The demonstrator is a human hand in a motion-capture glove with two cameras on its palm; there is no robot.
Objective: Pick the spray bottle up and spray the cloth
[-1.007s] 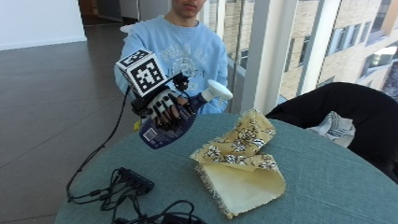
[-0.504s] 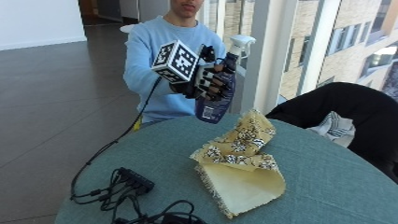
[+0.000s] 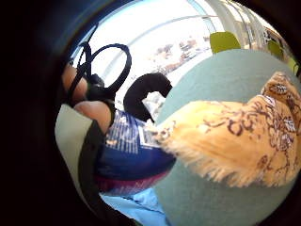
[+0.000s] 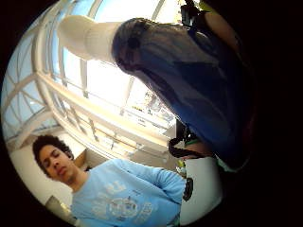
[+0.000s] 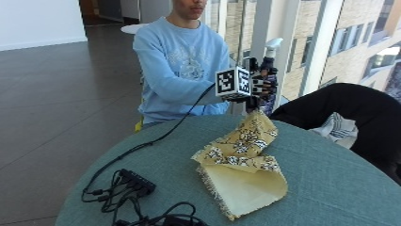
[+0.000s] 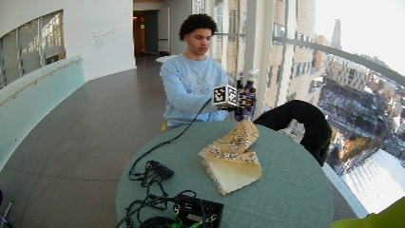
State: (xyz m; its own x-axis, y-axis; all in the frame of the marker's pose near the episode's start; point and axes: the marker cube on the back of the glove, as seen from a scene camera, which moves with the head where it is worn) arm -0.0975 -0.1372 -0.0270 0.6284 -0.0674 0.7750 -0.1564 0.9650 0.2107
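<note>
My gloved right hand (image 5: 260, 87) grips the spray bottle (image 5: 273, 46) and holds it upright in the air over the table's far edge, its white head on top. In the thumb side palm view the bottle's blue body (image 4: 189, 80) fills the picture close to the palm; its label (image 3: 127, 150) shows in the little finger side view. The yellow patterned cloth (image 5: 241, 160) lies crumpled and folded on the teal round table (image 5: 338, 188), with its raised peak just below the hand. In the wide outside view the hand (image 6: 244, 97) hangs above the cloth (image 6: 231, 156).
A black cable hub and tangled cables (image 5: 134, 183) lie at the table's near left. A black jacket over a chair (image 5: 351, 113) stands to the right of the table. Window columns rise right behind the bottle.
The hand has carried the bottle from a tilted pose low at the table's left to upright and further right, above the cloth's peak. The cloth has not moved.
</note>
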